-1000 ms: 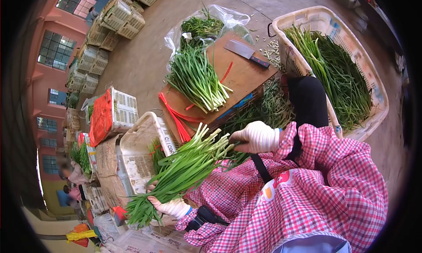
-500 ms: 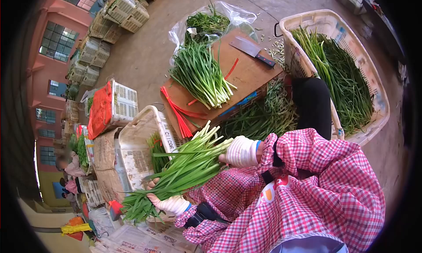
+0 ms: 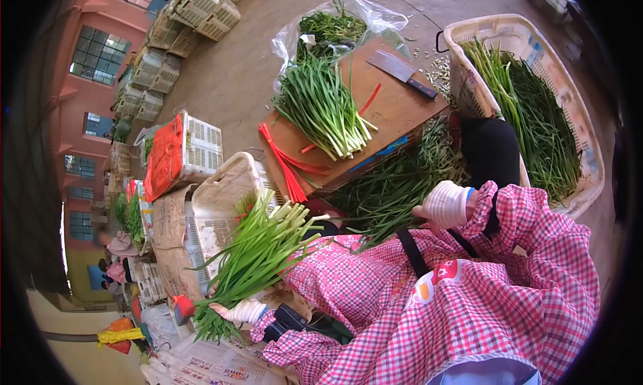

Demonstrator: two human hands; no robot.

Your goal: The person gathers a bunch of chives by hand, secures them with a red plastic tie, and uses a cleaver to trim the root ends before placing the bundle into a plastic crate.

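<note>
My left hand [image 3: 234, 311] is wrapped round the leafy end of a bunch of garlic chives [image 3: 258, 248], whose pale stalk ends point up and to the right. White tape binds the back of that hand. My right hand [image 3: 443, 205], taped the same way, is apart from the bunch, over loose chive leaves [image 3: 402, 191] below the board. Its fingers are mostly hidden behind the tape. Another bunch of chives [image 3: 321, 107] lies on a brown board [image 3: 395, 110], with red strips [image 3: 284, 164] beside it and a cleaver [image 3: 400, 72] at its far edge.
A large white crate [image 3: 593, 177] of chives stands to my right. Another white crate [image 3: 214, 211] stands at my left, beside a crate with a red cover [image 3: 164, 157]. Behind the board lies a clear plastic bag [image 3: 385, 17] with greens. Stacked crates [image 3: 201, 13] and other people are farther off.
My right hand has left the stalks of the bunch and moved right, over the loose leaves. My left hand still holds the bunch, its stalks now tilted more upward. The view has shifted slightly.
</note>
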